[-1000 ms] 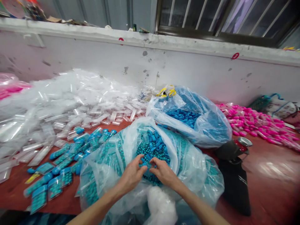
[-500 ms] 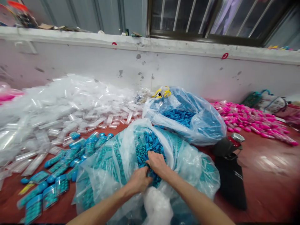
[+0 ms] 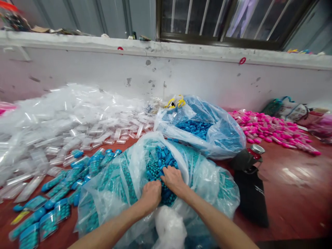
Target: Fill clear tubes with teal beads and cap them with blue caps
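Note:
A large clear plastic bag [image 3: 109, 186] full of teal beads lies in front of me, its mouth folded back. Inside the opening, small teal beads [image 3: 153, 169] mix with blue plastic caps [image 3: 166, 157]. My left hand [image 3: 151, 195] is closed at the near left side of the opening; whatever its fingers hold is hidden. Beside it, my right hand [image 3: 173, 180] reaches among the beads and caps with bent fingers. Its fingertips touch blue pieces, but I cannot make out what is gripped. A bunched white piece of plastic [image 3: 170, 226] sits just below my hands.
Behind stands another bag [image 3: 228, 138] of blue pieces. Bead-filled blue-capped cases [image 3: 48, 224] and a heap of clear cases [image 3: 77, 114] lie left. Right are pink pieces [image 3: 275, 129], a red jar with a metal lid [image 3: 256, 151] and a black flat item [image 3: 251, 200] on the red surface.
My left hand has drawn into a tighter fist, its thumb no longer stretched towards the right hand. My right hand stays among the beads. The whole view has shifted slightly.

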A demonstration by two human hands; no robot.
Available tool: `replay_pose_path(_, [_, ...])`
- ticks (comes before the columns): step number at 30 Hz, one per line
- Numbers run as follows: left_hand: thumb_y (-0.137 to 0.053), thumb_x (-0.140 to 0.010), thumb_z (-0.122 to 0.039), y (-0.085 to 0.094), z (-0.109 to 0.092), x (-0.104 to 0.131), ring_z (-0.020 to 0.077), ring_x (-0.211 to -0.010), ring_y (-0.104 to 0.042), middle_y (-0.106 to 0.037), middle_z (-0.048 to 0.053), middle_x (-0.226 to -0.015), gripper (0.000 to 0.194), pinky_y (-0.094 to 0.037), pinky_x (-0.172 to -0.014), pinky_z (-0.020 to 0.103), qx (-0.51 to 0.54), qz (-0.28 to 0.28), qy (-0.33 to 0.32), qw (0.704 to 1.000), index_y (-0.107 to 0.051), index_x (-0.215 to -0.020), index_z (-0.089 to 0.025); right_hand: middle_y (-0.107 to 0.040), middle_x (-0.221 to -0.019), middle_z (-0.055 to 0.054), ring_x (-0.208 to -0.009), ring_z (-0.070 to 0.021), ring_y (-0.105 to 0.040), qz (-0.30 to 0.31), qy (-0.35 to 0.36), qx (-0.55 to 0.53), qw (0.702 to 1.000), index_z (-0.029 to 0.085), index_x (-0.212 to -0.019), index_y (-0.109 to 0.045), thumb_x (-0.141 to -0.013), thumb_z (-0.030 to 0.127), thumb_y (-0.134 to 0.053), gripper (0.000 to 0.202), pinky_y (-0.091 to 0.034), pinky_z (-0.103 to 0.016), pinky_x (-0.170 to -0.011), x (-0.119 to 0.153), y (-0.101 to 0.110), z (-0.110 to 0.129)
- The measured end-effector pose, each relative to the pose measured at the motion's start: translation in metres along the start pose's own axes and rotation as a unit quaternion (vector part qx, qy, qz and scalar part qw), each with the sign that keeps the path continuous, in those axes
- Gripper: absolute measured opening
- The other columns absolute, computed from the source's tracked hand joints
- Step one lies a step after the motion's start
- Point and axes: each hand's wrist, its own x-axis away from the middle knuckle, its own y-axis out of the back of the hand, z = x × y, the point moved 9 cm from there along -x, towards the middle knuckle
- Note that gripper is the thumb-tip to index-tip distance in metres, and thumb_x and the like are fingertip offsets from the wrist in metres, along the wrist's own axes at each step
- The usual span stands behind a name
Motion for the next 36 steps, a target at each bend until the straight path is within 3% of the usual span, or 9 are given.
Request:
replay_pose_path(5, [-0.038, -0.075, -0.010, 0.000, -0.013, -0.014, 0.0339, -0.098, -0.052, -0.060, 0.019, -0.093, 0.024, -0.031, -0.086, 0.045, 0.011, -0.027, 0.020, 0.999, -0.058, -0.088, -0.012, -0.057, -0.076, -0.001, -0.072, -0.0150, -0.055, -0.057, 0.010, -0.191, 0.980, 0.018, -0.082, -0.050, -0.078, 0.024, -0.047, 0.008, -0.039, -0.025, -0.066, 0.008, 0.031, -0.017])
replay_pose_path(10, [-0.051, -0.071, -0.014, -0.002, -0.021, -0.045, 0.0313, -0.099, -0.052, -0.061, 0.014, -0.087, 0.007, -0.033, -0.086, 0.040, 0.109, -0.047, 0.040, 0.992, -0.057, -0.074, -0.015, -0.051, -0.065, 0.004, -0.057, -0.0121, -0.053, -0.043, -0.017, -0.374, 0.926, 0.018, -0.093, -0.047, -0.080, 0.023, -0.044, 0.015, -0.041, -0.023, -0.058, 0.022, 0.029, -0.039])
replay_pose_path(14, [-0.064, -0.060, -0.016, -0.019, -0.013, -0.067, 0.0227, -0.074, -0.056, -0.053, 0.000, -0.058, 0.012, -0.040, -0.069, 0.031, 0.234, -0.016, 0.071, 0.970, -0.053, -0.063, -0.017, -0.056, -0.071, 0.002, -0.064, -0.0133, -0.055, -0.069, -0.028, -0.384, 0.921, 0.020, -0.100, -0.052, -0.080, 0.023, -0.043, 0.022, -0.044, -0.024, -0.061, 0.027, 0.029, -0.048])
replay_pose_path(17, [-0.064, -0.058, -0.014, -0.035, -0.014, -0.074, 0.0149, -0.058, -0.050, -0.048, -0.004, -0.051, 0.013, -0.038, -0.058, 0.026, 0.336, 0.010, 0.079, 0.938, -0.052, -0.063, -0.017, -0.058, -0.071, 0.001, -0.067, -0.0143, -0.055, -0.070, -0.014, -0.379, 0.923, 0.019, -0.096, -0.056, -0.078, 0.023, -0.044, 0.022, -0.044, -0.025, -0.062, 0.026, 0.029, -0.048])
replay_pose_path(22, [-0.055, -0.067, -0.022, -0.049, -0.026, -0.069, 0.0107, -0.049, -0.045, -0.049, -0.004, -0.053, 0.007, -0.036, -0.048, 0.023, 0.501, 0.058, 0.075, 0.860, -0.052, -0.071, -0.017, -0.054, -0.065, 0.002, -0.062, -0.0135, -0.054, -0.049, -0.026, -0.427, 0.902, 0.019, -0.099, -0.054, -0.079, 0.027, -0.043, 0.024, -0.045, -0.024, -0.058, 0.022, 0.015, -0.055])
replay_pose_path(25, [-0.056, -0.068, -0.030, -0.045, -0.028, -0.061, 0.0126, -0.053, -0.050, -0.052, -0.004, -0.060, 0.017, -0.041, -0.048, 0.025, 0.580, 0.088, 0.065, 0.807, -0.050, -0.079, -0.019, -0.051, -0.061, 0.003, -0.055, -0.0129, -0.052, -0.046, -0.050, -0.463, 0.884, 0.017, -0.104, -0.051, -0.079, 0.029, -0.042, 0.028, -0.043, -0.023, -0.051, 0.022, 0.007, -0.065])
replay_pose_path(28, [-0.065, -0.061, -0.027, -0.033, -0.023, -0.052, 0.0126, -0.057, -0.053, -0.056, -0.002, -0.067, 0.026, -0.043, -0.050, 0.026, 0.631, 0.104, 0.049, 0.768, -0.050, -0.080, -0.017, -0.052, -0.063, 0.002, -0.052, -0.0128, -0.051, -0.056, -0.075, -0.478, 0.873, 0.017, -0.105, -0.051, -0.082, 0.034, -0.038, 0.032, -0.043, -0.025, -0.051, 0.023, 0.004, -0.073])
replay_pose_path(32, [-0.071, -0.054, -0.021, -0.017, -0.012, -0.038, 0.0109, -0.058, -0.053, -0.056, -0.001, -0.068, 0.031, -0.046, -0.056, 0.026, 0.667, 0.096, 0.036, 0.738, -0.049, -0.075, -0.016, -0.054, -0.067, 0.001, -0.057, -0.0136, -0.054, -0.048, -0.082, -0.484, 0.870, 0.018, -0.099, -0.052, -0.083, 0.034, -0.036, 0.027, -0.045, -0.026, -0.054, 0.023, 0.002, -0.075])
replay_pose_path(36, [-0.071, -0.059, -0.031, -0.016, -0.007, -0.022, 0.0164, -0.063, -0.061, -0.060, -0.001, -0.071, 0.040, -0.048, -0.059, 0.031, 0.675, 0.121, 0.053, 0.726, -0.042, -0.084, -0.019, -0.055, -0.067, 0.002, -0.050, -0.0122, -0.054, 0.005, -0.079, -0.480, 0.874, 0.020, -0.088, -0.046, -0.084, 0.030, -0.033, 0.017, -0.043, -0.022, -0.043, 0.024, -0.003, -0.066])
